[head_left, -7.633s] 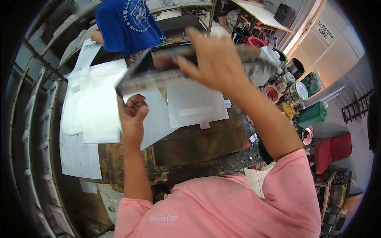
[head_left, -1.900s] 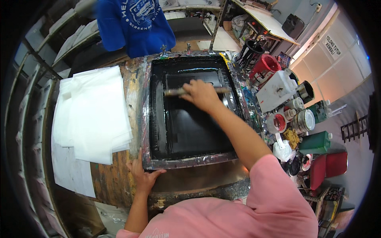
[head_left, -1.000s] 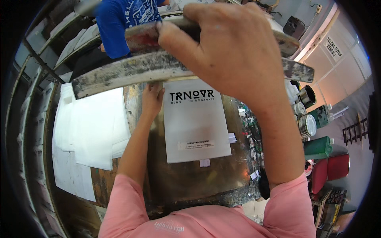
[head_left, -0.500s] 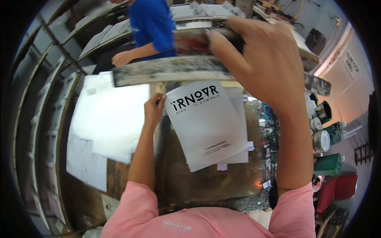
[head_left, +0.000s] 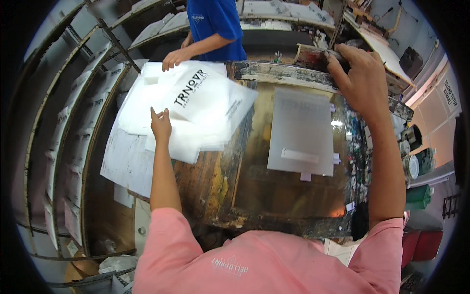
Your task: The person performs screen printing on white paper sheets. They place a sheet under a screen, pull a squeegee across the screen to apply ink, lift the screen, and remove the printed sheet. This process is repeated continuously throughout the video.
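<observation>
On the stained wooden print table, a blank frosted plastic bag now lies flat. Half a second ago the printed white plastic bag was there. Now the left hand pinches it and has carried it left of the table, over the white pile. Beyond, the right hand still grips the lifted, ink-smeared screen frame. So one print is done.

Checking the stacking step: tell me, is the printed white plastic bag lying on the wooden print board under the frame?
No: the left hand holds the printed white plastic bag over the pile of white bags beside the board.
</observation>
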`<move>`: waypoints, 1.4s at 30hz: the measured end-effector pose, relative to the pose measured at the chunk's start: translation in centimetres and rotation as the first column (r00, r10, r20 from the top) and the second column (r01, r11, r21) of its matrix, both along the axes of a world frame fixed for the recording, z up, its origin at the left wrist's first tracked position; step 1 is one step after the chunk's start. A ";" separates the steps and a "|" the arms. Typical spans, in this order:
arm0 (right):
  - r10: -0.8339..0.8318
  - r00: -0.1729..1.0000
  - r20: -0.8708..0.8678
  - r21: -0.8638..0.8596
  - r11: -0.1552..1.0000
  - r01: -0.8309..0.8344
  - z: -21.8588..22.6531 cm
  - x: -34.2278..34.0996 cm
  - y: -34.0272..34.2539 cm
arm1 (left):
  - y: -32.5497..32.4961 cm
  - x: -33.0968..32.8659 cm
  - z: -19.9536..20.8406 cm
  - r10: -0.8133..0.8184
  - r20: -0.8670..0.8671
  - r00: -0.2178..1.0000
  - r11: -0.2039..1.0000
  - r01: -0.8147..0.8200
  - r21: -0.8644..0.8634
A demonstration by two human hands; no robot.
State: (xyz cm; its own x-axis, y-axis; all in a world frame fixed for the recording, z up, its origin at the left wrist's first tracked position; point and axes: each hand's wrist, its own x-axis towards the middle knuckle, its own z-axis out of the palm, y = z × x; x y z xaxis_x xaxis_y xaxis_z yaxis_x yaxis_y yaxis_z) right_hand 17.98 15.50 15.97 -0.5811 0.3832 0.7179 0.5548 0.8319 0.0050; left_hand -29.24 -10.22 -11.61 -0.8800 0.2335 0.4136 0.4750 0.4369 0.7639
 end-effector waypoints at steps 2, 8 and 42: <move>0.036 0.999 -0.007 0.059 0.998 -0.035 -0.5 0.1 -1.4 | -4.1 3.4 -1.7 -0.223 -0.129 0.966 0.974 0.216 -0.064; 0.019 1.000 0.025 -0.011 1.000 -0.019 -0.9 0.4 0.1 | -10.1 12.1 -1.5 -0.644 -0.048 0.763 0.377 0.262 -0.889; 0.242 0.970 0.030 0.058 0.968 -0.244 -0.3 0.9 5.0 | 14.6 45.0 -2.4 -0.973 0.040 0.226 0.157 0.783 -0.602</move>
State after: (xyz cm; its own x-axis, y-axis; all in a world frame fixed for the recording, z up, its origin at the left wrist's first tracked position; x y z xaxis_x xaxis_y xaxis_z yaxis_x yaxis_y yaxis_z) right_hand 18.91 20.53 15.69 -0.6674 0.1847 0.7214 0.3351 0.9396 0.0695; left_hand 15.76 4.40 -14.01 0.2241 0.9623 0.1539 0.8920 -0.2661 0.3654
